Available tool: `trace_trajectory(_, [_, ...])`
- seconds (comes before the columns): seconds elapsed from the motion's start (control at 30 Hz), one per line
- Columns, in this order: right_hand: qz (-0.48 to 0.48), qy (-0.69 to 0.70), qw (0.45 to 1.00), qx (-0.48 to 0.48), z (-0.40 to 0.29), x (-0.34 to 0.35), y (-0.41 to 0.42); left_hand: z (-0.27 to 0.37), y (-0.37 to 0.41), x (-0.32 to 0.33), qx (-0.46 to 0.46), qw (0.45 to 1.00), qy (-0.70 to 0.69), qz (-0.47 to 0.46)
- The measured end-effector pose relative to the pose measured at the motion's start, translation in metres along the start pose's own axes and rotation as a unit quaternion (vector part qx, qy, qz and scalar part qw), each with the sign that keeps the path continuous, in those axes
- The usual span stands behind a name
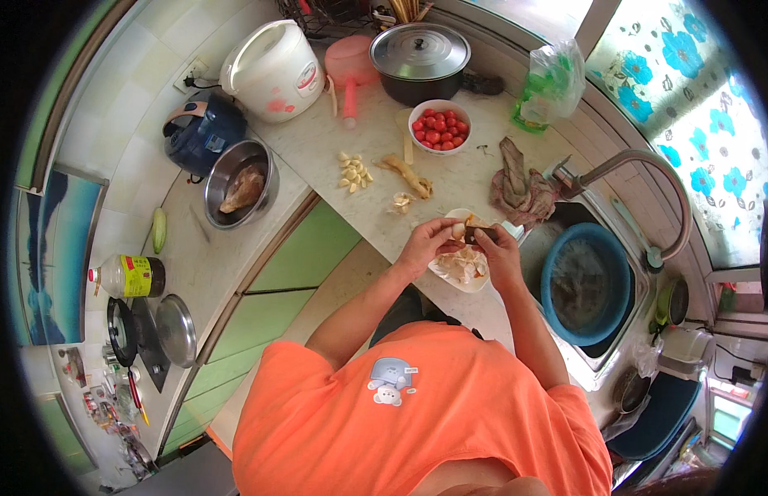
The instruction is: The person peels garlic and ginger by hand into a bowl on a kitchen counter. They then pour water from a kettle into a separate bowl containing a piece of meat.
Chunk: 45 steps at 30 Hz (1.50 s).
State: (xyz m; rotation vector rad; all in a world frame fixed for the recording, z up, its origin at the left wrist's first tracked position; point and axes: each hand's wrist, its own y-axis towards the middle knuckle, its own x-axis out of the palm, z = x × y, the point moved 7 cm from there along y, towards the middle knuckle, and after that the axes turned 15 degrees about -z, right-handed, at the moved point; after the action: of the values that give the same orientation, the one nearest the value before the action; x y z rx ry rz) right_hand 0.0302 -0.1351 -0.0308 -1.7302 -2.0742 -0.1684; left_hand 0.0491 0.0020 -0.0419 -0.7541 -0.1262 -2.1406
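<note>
My left hand (424, 243) pinches a pale garlic clove (458, 231) between thumb and fingers. In my right hand (503, 253) is a tool with a dark handle (479, 235), probably a knife, held close to the clove. Both hands are above a white dish (477, 286) that holds papery garlic skins (456, 265). Beyond it on the counter lie a partly broken garlic bulb (401, 203), a piece of ginger root (412, 177) and a cluster of peeled garlic cloves (354, 172).
A bowl of cherry tomatoes (439, 130) stands before a lidded pot (419, 59). Left are a rice cooker (275, 74) and a steel bowl with meat (269, 186). Right, a crumpled rag (523, 195) lies by the faucet (638, 158); a blue basin (551, 297) sits in the sink.
</note>
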Motion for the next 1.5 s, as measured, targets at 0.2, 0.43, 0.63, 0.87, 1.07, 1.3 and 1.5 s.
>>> trace_trajectory(0.2, [-0.012, -0.045, 0.999, -0.028, -0.005, 0.000, 0.000, 0.006, 0.000, 0.010, 0.014, 0.995, 0.100, 0.026])
trace_trajectory(0.43, [-0.022, -0.113, 0.992, -0.055, -0.015, -0.004, -0.003, 0.014, -0.001, 0.020, -0.005, 0.985, 0.169, 0.029])
trace_trajectory(0.63, [-0.020, -0.028, 0.998, -0.046, -0.018, -0.002, -0.003, 0.015, 0.003, 0.018, 0.005, 0.985, 0.171, 0.017])
trace_trajectory(0.87, [-0.010, 0.063, 0.998, -0.020, -0.012, -0.003, 0.002, 0.019, 0.005, 0.022, 0.007, 0.981, 0.191, -0.018])
trace_trajectory(1.07, [0.007, 0.059, 0.998, -0.027, -0.017, 0.000, 0.001, 0.008, 0.007, 0.014, 0.027, 0.999, 0.017, -0.002])
trace_trajectory(1.3, [-0.022, 0.032, 0.998, -0.043, -0.019, 0.006, -0.001, 0.010, 0.002, 0.016, -0.023, 1.000, 0.015, -0.003])
trace_trajectory(1.5, [0.073, 0.352, 0.933, -0.010, 0.018, -0.026, -0.002, 0.011, -0.002, 0.013, -0.036, 0.995, -0.087, -0.014])
